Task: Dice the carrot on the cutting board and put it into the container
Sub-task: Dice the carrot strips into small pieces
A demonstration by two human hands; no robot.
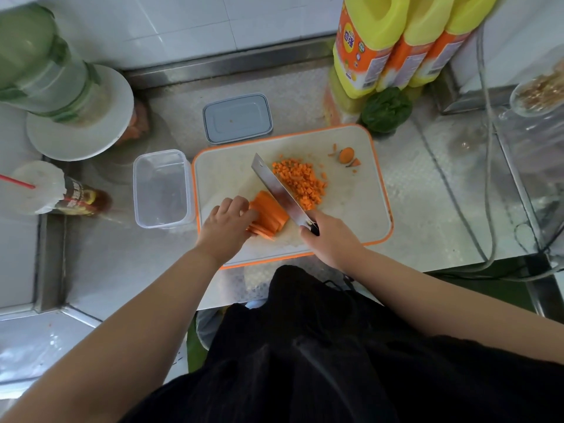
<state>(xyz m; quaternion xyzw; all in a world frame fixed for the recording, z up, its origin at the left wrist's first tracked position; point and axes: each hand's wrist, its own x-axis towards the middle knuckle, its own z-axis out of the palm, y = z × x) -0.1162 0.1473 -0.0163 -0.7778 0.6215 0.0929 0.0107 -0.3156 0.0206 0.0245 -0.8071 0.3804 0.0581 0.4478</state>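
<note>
On the orange-rimmed cutting board [360, 209], the left hand [227, 227] presses its curled fingers [241, 206] onto a stack of carrot strips [268, 216], holding them in place. The right hand [331, 236] has its fingers clamped around the dark handle of a cleaver [279, 190], whose blade lies against the strips' right end. A heap of diced carrot [300, 181] sits just beyond the blade. The clear container [161, 189] stands on the steel worktop [442, 209], touching the board's left edge, with its lid [237, 118] behind.
</note>
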